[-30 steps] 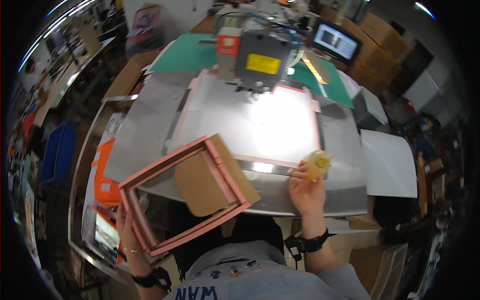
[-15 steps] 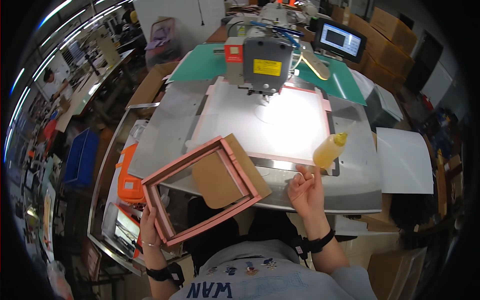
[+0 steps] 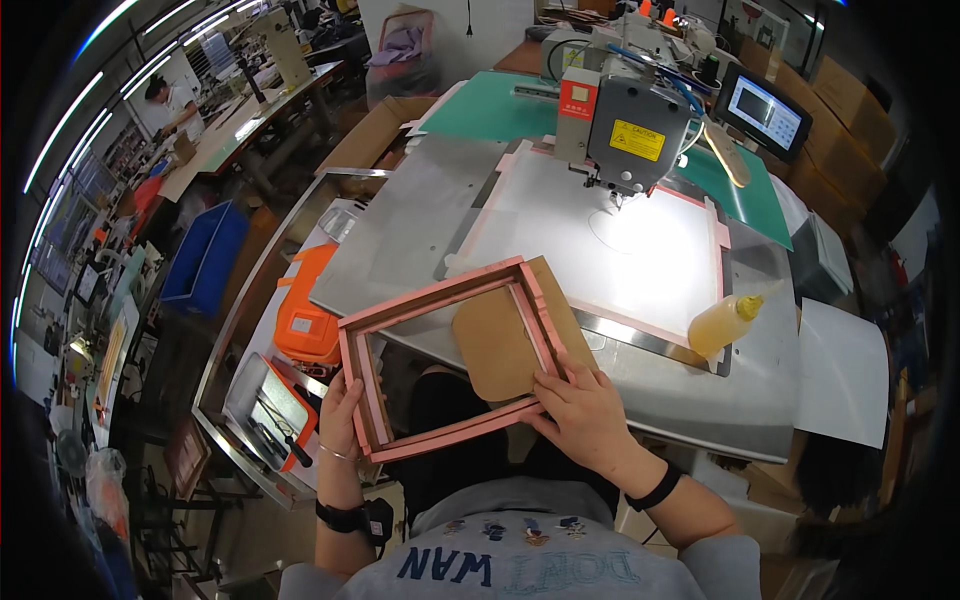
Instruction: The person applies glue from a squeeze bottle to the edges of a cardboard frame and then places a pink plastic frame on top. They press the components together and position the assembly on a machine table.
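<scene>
The person's left hand (image 3: 340, 420) is bent around the left side of a pink, hollow, four-sided frame (image 3: 455, 428), and the right hand (image 3: 585, 415), partly closed, holds its lower right corner. The frame is over the lap by a shiny grey metal table (image 3: 380, 260), with flat brown card (image 3: 490, 340) showing through it. A see-through bottle of yellow liquid (image 3: 712, 333) (its top is yellow too) is on the table.
</scene>
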`<state>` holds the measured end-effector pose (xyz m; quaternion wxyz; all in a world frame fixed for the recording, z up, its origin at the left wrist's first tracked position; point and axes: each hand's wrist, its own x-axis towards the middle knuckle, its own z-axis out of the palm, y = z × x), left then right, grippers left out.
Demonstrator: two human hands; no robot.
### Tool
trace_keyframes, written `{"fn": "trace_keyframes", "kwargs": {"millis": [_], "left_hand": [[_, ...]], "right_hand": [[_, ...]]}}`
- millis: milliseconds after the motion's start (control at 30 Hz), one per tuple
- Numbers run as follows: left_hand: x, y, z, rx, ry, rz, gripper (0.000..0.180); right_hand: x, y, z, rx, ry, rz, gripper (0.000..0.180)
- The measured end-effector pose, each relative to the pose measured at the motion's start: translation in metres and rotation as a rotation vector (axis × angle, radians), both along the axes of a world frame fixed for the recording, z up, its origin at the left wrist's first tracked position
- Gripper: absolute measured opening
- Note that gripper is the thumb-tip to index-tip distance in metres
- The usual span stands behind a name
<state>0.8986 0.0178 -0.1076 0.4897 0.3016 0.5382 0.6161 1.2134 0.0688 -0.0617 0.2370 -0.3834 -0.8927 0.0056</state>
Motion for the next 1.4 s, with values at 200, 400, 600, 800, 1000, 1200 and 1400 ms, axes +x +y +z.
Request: {"fn": "trace_keyframes", "kwargs": {"millis": [200,400,600,800,1000,1200,1400], "left_hand": [[-0.003,-0.001,-0.003,-0.002,-0.027,-0.002,0.043],[-0.002,0.001,-0.002,0.015,-0.007,0.019,0.043],[0.0,0.005,-0.002,-0.026,0.011,0.038,0.037],[-0.003,0.007,-0.007,-0.005,0.062,0.025,0.038],[-0.002,0.001,-0.007,-0.025,0.054,0.107,0.049],[0.002,-0.004,-0.004,-0.022,0.132,0.139,0.048],[0.005,-0.018,-0.009,0.007,0.226,0.177,0.048]], "right_hand": [[0.005,0.005,-0.001,-0.053,0.064,0.07,0.036],[0.004,0.002,-0.006,-0.014,0.133,0.033,0.037],[0.002,0.003,-0.016,-0.01,0.207,0.011,0.031],[0.003,0.005,-0.021,-0.032,0.266,-0.01,0.03],[0.002,0.004,-0.023,-0.034,0.291,-0.013,0.028],[0.006,0.004,-0.022,-0.053,0.321,0.016,0.028],[0.007,0.005,-0.021,-0.116,0.531,-0.003,0.024]]}}
